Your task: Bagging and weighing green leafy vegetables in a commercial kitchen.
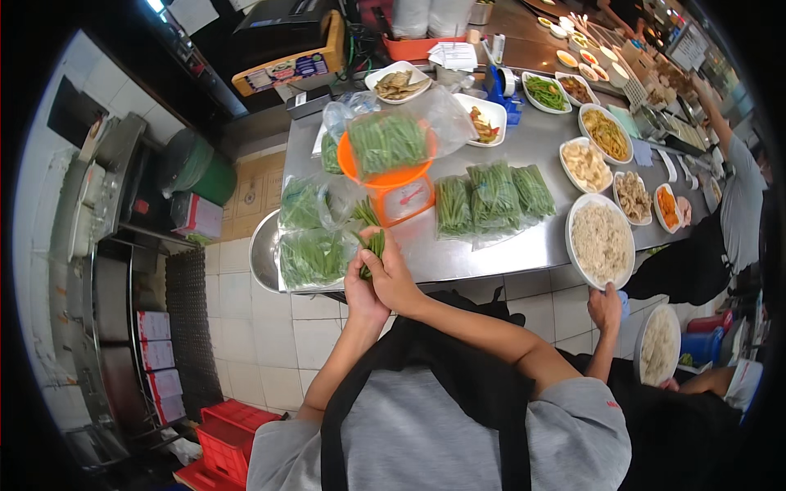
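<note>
Both my left hand and my right hand close around a small bunch of cut green vegetable stalks, at the near edge of the steel table. Just beyond stands an orange kitchen scale; its orange pan bears a clear plastic bag of green stalks. More loose stalks lie beside the scale. Left of my hands are open plastic bags of greens. To the right of the scale lie several packed bags of green stalks.
A steel bowl sits at the table's left edge. Behind are a blue tape dispenser and dishes of food. At right, a person's hand holds a white dish of shredded food; another dish of pale food is held nearby.
</note>
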Motion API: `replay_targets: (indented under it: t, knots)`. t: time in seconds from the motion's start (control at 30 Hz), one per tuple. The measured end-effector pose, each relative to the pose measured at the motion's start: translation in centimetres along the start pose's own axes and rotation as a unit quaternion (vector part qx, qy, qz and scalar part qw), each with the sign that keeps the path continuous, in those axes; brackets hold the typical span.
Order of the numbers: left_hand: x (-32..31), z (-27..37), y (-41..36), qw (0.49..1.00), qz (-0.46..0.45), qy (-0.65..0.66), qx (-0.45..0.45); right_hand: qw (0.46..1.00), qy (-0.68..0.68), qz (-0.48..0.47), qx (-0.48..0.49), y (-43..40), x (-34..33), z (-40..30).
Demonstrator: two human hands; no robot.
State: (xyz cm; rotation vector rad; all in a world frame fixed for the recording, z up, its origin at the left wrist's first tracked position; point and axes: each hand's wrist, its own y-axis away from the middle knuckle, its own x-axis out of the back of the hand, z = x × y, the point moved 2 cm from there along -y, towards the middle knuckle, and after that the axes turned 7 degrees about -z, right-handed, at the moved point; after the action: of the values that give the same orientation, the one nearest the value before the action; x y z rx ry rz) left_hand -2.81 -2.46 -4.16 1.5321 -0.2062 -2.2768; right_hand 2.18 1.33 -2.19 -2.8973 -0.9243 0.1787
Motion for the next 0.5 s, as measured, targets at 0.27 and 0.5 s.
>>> replay_targets:
  t: [0.27,0.5]
  knots:
    - [-6.3,-0.7,0.9,0.947,0.035,-0.253,-0.193,0.974,-0.224,-0.020,0.019,-2.0,8.2,-3.4]
    - [-23.1,4.2,-9.5,0.548,-0.129,-0.707,-0.428,0.896,-0.323,0.188,0.239,-12.1,21.4,-8.2]
